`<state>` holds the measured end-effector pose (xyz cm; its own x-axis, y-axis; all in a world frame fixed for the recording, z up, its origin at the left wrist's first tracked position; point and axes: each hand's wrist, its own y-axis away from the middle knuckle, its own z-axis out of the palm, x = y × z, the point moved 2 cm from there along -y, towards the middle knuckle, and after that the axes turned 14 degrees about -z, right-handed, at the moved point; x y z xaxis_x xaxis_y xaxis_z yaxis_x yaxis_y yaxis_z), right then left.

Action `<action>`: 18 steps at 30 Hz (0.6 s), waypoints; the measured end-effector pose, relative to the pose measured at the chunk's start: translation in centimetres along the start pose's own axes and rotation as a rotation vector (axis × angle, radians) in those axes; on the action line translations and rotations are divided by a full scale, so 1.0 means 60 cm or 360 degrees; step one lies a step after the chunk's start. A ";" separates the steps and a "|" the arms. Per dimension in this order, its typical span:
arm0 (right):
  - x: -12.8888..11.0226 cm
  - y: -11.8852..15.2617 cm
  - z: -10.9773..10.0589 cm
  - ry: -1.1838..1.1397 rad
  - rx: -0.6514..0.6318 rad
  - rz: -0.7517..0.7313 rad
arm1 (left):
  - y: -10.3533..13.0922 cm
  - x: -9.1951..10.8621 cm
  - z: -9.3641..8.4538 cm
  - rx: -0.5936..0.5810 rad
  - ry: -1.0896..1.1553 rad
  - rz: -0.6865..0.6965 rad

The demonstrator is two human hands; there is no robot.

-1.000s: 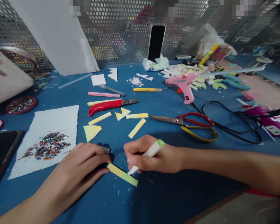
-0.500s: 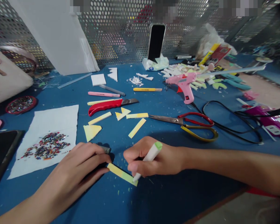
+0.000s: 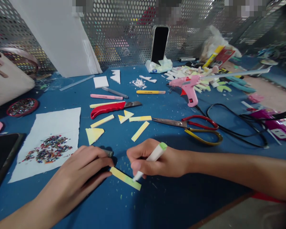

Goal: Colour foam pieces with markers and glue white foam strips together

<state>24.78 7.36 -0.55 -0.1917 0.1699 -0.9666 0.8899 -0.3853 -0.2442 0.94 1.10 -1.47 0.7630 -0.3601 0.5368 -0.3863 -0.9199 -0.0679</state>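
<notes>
My right hand (image 3: 154,159) grips a white marker (image 3: 156,152) with a green end cap, its tip down on a narrow strip (image 3: 125,178). The strip lies slantwise on the table, yellow near the left end and green toward the right. With fingertips and thumb closed on the strip's left end, my left hand (image 3: 82,176) holds it in place. A grey cylindrical piece (image 3: 108,153) shows partly behind the left fingers. Beyond the hands lie a yellow triangle (image 3: 94,135), more yellow strips (image 3: 140,131) and a red-handled knife (image 3: 108,109).
Scissors (image 3: 188,124) lie right of the strips, and a pink glue gun (image 3: 187,86) behind them trails a black cable (image 3: 231,132). Beads rest on white paper (image 3: 58,119) at left. A phone (image 3: 160,43) stands at the back. Pink (image 3: 106,97) and yellow markers (image 3: 150,92) lie mid-table.
The marker tip has moved left along the strip, from near its right end toward its middle, and green now covers more there. My left hand stays put.
</notes>
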 end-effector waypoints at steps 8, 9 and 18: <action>0.001 0.001 -0.001 -0.0014 0.0018 0.0017 | 0.001 0.001 0.001 -0.0006 -0.0017 0.0003; 0.000 0.001 -0.001 -0.0016 0.0004 0.0003 | 0.001 0.000 0.001 -0.0005 -0.0022 0.0004; 0.000 0.000 -0.003 -0.0129 0.0010 0.0034 | 0.002 0.001 0.001 0.0007 -0.0021 0.0040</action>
<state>24.86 7.50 -0.54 -0.2057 0.0880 -0.9746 0.8916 -0.3938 -0.2237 0.95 0.95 -1.52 0.7600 -0.3849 0.5237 -0.4030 -0.9112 -0.0849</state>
